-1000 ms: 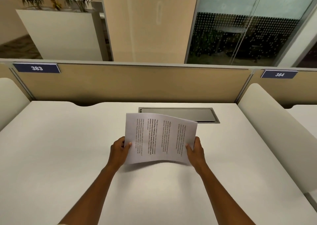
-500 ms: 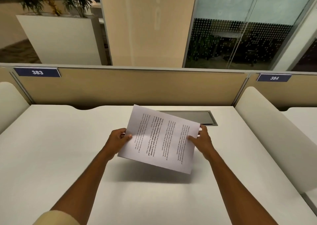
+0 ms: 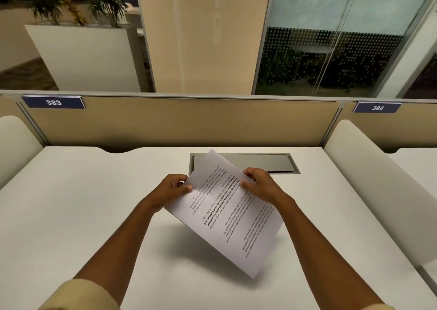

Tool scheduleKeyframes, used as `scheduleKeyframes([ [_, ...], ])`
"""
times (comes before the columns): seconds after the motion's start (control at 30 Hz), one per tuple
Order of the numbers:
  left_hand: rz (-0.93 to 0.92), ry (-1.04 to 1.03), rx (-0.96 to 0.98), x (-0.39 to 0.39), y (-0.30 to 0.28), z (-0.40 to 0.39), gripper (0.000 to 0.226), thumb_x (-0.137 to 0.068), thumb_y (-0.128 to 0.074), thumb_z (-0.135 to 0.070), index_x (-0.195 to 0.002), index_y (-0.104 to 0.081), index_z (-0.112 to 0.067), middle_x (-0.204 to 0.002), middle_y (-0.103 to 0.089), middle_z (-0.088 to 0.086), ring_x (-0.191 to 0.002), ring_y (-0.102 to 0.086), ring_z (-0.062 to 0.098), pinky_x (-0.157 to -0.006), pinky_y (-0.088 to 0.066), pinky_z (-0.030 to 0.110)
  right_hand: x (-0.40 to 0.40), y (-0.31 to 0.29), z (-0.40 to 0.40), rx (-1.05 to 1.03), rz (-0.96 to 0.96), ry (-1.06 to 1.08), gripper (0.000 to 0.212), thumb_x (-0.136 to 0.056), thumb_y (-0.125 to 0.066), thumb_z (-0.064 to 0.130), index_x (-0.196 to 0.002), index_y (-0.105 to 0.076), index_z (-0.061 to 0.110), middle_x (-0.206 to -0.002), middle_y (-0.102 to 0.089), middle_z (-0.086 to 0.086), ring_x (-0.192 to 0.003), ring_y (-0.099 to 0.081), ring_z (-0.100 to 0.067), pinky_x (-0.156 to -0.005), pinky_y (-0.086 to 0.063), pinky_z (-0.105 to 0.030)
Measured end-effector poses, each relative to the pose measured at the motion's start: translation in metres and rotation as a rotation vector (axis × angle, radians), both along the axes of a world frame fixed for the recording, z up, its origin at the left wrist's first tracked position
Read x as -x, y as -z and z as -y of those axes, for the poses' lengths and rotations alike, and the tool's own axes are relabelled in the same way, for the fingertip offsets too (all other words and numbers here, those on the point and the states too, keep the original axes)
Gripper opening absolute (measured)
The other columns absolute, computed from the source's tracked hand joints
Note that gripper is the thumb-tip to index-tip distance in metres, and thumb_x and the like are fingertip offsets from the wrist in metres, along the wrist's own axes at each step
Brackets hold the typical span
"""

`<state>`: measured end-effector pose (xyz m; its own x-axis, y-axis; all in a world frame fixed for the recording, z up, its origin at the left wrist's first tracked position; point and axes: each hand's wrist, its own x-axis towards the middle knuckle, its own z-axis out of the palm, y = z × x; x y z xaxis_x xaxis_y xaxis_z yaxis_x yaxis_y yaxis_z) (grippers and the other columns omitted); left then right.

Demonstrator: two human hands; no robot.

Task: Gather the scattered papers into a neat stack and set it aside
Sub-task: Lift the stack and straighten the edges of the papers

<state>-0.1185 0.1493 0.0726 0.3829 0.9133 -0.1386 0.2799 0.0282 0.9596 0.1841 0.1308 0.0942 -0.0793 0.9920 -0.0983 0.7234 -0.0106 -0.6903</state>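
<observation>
So both hands are gripping the papers [image 3: 224,210] rn, left hand [image 3: 171,189] and right hand [image 3: 261,186] pinching the top edges, stack tilting above the desk [image 3: 94,215]. Prob squaring-up stage imo; next needs tapping edges flush, then setting aside.

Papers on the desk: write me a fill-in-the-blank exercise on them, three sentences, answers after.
1. The papers are held by ____ hands, the left hand and the right hand.
2. The papers are held ____ the desk, not lying on it.
3. The sign on the left of the divider reads ____.

Answers: both; above; 383
</observation>
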Motion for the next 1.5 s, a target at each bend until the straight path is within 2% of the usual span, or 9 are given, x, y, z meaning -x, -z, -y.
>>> scheduleKeyframes([
  [0.23,0.070,-0.031,0.031,0.005,-0.006,0.000,0.028,-0.083,-0.076,-0.020,-0.100,-0.071,0.002,-0.091,-0.075,0.010,-0.079,-0.070,0.020,-0.069,-0.054,0.029,-0.008,0.007,0.003,-0.001,-0.161,0.145,0.015,-0.095,-0.059,0.027,-0.108,-0.059,0.019,-0.105,-0.067,-0.003,-0.090,-0.069,-0.022,-0.076,-0.058,-0.034],
  [0.37,0.310,-0.133,0.129,0.009,0.004,0.004,0.045,-0.074,-0.080,-0.025,-0.106,-0.067,0.005,-0.106,-0.071,0.020,-0.093,-0.068,0.032,-0.084,-0.057,0.045,-0.012,0.007,0.005,-0.008,-0.395,0.242,0.021,-0.095,-0.061,0.027,-0.111,-0.061,0.013,-0.105,-0.072,-0.006,-0.090,-0.072,-0.026,-0.075,-0.060,-0.035],
  [0.43,0.422,-0.178,0.177,0.003,0.011,0.008,0.043,-0.078,-0.077,-0.024,-0.105,-0.065,0.007,-0.105,-0.069,0.023,-0.097,-0.066,0.036,-0.093,-0.054,0.051,-0.010,0.007,0.007,-0.024,-0.499,0.283,0.023,-0.095,-0.060,0.026,-0.113,-0.060,0.011,-0.105,-0.072,-0.006,-0.090,-0.072,-0.026,-0.069,-0.059,-0.031],
  [0.57,0.382,-0.212,0.132,-0.025,0.025,0.021,0.028,-0.097,-0.056,-0.016,-0.118,-0.063,0.002,-0.116,-0.070,0.018,-0.103,-0.067,0.030,-0.089,-0.057,0.044,0.002,0.011,0.013,-0.080,-0.611,0.339,0.021,-0.096,-0.059,0.025,-0.113,-0.057,0.012,-0.105,-0.071,-0.004,-0.084,-0.072,-0.022,-0.061,-0.058,-0.025],
  [0.67,0.347,-0.312,0.025,-0.043,0.030,0.026,0.026,-0.098,-0.054,-0.020,-0.116,-0.064,-0.005,-0.116,-0.071,0.014,-0.106,-0.067,0.032,-0.090,-0.055,0.049,0.014,0.020,0.017,-0.131,-0.625,0.377,0.018,-0.098,-0.055,0.024,-0.114,-0.055,0.016,-0.107,-0.069,-0.001,-0.088,-0.071,-0.020,-0.063,-0.057,-0.024],
  [0.9,0.151,-0.534,-0.196,-0.062,0.039,0.036,0.019,-0.102,-0.042,-0.014,-0.108,-0.060,-0.011,-0.105,-0.069,0.004,-0.094,-0.065,0.023,-0.076,-0.057,0.038,0.037,0.038,0.024,-0.209,-0.541,0.408,0.023,-0.103,-0.041,0.023,-0.125,-0.042,0.013,-0.108,-0.059,0.002,-0.091,-0.064,-0.013,-0.075,-0.058,-0.031],
  [1.0,0.137,-0.579,-0.231,-0.063,0.043,0.039,0.020,-0.102,-0.041,-0.019,-0.111,-0.059,-0.015,-0.108,-0.067,0.002,-0.095,-0.065,0.020,-0.076,-0.057,0.035,0.044,0.046,0.029,-0.217,-0.521,0.404,0.019,-0.104,-0.038,0.024,-0.121,-0.039,0.017,-0.112,-0.057,0.001,-0.098,-0.063,-0.020,-0.080,-0.059,-0.038],
  [1.17,0.122,-0.572,-0.236,-0.059,0.057,0.046,0.018,-0.103,-0.041,-0.017,-0.110,-0.058,-0.014,-0.110,-0.066,0.002,-0.101,-0.063,0.022,-0.079,-0.059,0.037,0.051,0.061,0.039,-0.216,-0.494,0.417,0.018,-0.105,-0.036,0.020,-0.122,-0.034,0.015,-0.116,-0.052,0.002,-0.093,-0.059,-0.009,-0.065,-0.050,-0.014],
  [1.5,0.055,-0.575,-0.232,-0.055,0.069,0.042,0.019,-0.103,-0.040,-0.012,-0.109,-0.057,-0.009,-0.108,-0.067,0.000,-0.100,-0.063,0.023,-0.082,-0.059,0.044,0.054,0.068,0.038,-0.214,-0.454,0.403,0.015,-0.105,-0.033,0.017,-0.120,-0.033,0.013,-0.117,-0.051,0.001,-0.100,-0.057,-0.017,-0.065,-0.046,-0.011],
])
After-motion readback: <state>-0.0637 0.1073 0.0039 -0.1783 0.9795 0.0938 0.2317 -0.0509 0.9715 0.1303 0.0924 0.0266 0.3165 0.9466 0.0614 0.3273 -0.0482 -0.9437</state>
